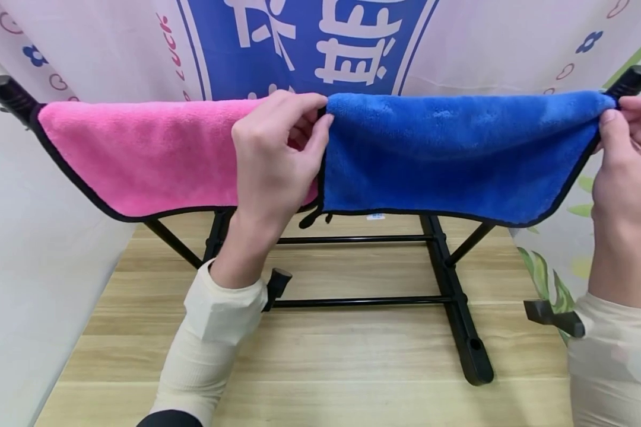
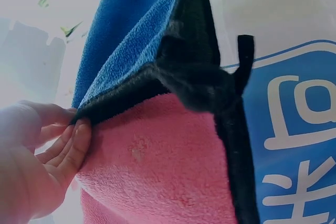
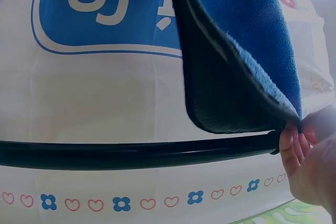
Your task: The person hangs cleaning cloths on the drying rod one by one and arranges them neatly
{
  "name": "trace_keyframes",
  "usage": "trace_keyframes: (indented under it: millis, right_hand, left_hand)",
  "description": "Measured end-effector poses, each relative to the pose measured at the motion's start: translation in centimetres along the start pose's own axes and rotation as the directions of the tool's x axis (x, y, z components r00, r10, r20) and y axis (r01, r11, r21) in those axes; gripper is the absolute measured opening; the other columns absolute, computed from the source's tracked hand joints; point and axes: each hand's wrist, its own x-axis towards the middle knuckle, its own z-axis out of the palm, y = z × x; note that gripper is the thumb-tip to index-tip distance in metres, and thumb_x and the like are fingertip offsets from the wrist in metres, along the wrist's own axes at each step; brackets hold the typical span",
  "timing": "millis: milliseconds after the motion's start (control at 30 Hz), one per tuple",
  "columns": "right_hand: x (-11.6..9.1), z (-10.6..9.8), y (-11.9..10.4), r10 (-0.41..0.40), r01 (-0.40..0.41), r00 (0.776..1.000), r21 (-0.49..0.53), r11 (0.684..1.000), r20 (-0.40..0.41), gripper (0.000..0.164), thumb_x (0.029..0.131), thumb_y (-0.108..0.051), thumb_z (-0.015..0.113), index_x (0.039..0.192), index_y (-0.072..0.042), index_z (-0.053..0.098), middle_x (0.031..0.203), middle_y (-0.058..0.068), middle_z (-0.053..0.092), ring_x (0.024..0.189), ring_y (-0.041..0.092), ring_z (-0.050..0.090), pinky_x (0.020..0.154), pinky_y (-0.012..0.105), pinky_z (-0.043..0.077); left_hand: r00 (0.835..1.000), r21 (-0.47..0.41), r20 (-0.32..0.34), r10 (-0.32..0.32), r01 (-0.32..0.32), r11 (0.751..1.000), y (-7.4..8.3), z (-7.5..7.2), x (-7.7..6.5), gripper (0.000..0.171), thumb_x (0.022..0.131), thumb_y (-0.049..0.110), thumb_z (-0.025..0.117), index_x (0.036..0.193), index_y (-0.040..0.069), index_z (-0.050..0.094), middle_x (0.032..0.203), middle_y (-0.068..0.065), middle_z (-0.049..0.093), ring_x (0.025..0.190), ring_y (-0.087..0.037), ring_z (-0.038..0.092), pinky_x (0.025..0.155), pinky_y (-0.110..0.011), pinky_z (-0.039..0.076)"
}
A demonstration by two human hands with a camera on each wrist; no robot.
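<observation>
A blue plush towel with black edging hangs over the top bar of a black metal rack, right of a pink plush towel hung the same way. My left hand pinches the blue towel's upper left edge where the two towels meet. In the left wrist view those fingers hold the black edging, blue on one side and pink on the other. Out at the bar's right end, my right hand pinches the blue towel's upper right edge. The towel's dark back side shows in the right wrist view.
The rack stands on a wood-grain tabletop. Behind it hangs a white curtain with a blue printed panel. A black bar end sticks out at the left. Black hanging loops dangle where the towels meet.
</observation>
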Motion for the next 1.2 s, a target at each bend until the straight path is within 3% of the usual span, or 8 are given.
trace_keyframes:
  millis: [233,500,800,1200]
  right_hand:
    - [0.7,0.2,-0.6,0.000,-0.003,1.000,-0.195,0.981,-0.016,0.014,0.100,-0.013,0.067,0.114,-0.012,0.072,0.096,-0.001,0.063,0.081,0.008,0.054,0.081,0.015,0.049]
    - [0.5,-0.2,0.0,0.008,-0.008,1.000,-0.071,0.997,0.003,0.008,0.095,-0.007,0.072,0.102,-0.010,0.074,0.084,0.002,0.066,0.062,0.008,0.054,0.061,0.009,0.048]
    - [0.2,-0.9,0.3,-0.074,0.091,0.994,-0.207,0.974,0.086,0.021,0.095,-0.003,0.070,0.115,-0.010,0.075,0.090,0.000,0.062,0.062,0.003,0.059,0.060,0.007,0.050]
    - [0.2,-0.9,0.2,-0.065,0.079,0.995,-0.216,0.973,0.071,0.019,0.096,-0.003,0.068,0.112,-0.010,0.076,0.085,-0.002,0.062,0.060,0.004,0.057,0.060,0.008,0.049]
  left_hand:
    - [0.998,-0.028,0.042,-0.050,0.051,0.998,0.0,0.2,0.5,0.017,0.097,0.007,0.072,0.100,-0.009,0.076,0.086,-0.019,0.071,0.073,-0.022,0.066,0.069,-0.023,0.057]
    - [0.992,0.008,0.111,-0.057,0.056,0.998,0.1,0.1,0.4,0.019,0.098,0.009,0.072,0.101,-0.009,0.076,0.084,-0.019,0.070,0.070,-0.023,0.064,0.068,-0.026,0.056]
    - [0.991,0.052,0.125,-0.044,0.037,0.998,0.0,-0.2,0.3,0.020,0.098,0.011,0.072,0.103,-0.008,0.076,0.082,-0.018,0.068,0.071,-0.024,0.063,0.069,-0.027,0.055]
    - [0.990,0.104,0.137,-0.024,0.010,0.995,-0.4,-0.7,-0.1,0.023,0.099,0.013,0.072,0.109,-0.007,0.076,0.085,-0.019,0.069,0.074,-0.025,0.062,0.069,-0.030,0.056]
